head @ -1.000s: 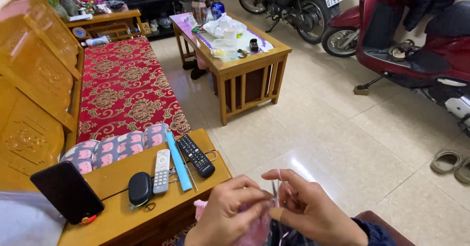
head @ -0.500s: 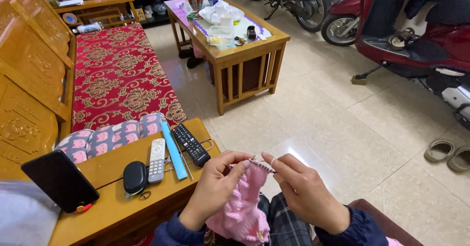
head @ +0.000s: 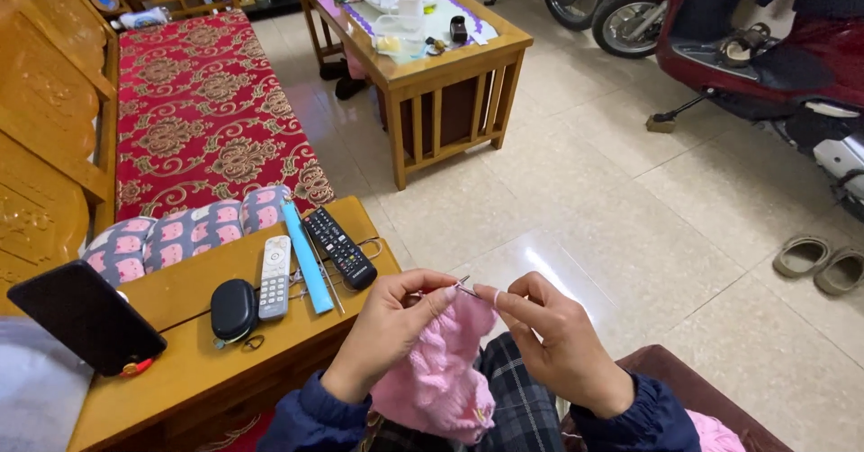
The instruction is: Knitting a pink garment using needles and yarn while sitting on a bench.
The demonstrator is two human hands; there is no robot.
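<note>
Wide bare floor (head: 621,200) ahead and right, out to the scooter (head: 765,47) and 2 slippers (head: 819,263). Close on the left, a bench arm (head: 171,362) with 2 remotes (head: 306,258), a case (head: 233,308) and a phone (head: 85,315) at its edge. Left hand (head: 387,330) and right hand (head: 553,339) raised, fingers pinched shut on the needles (head: 461,285). Pink knitting (head: 441,371) hanging between, over the lap. Needle shafts mostly hidden, probably 2.
</note>
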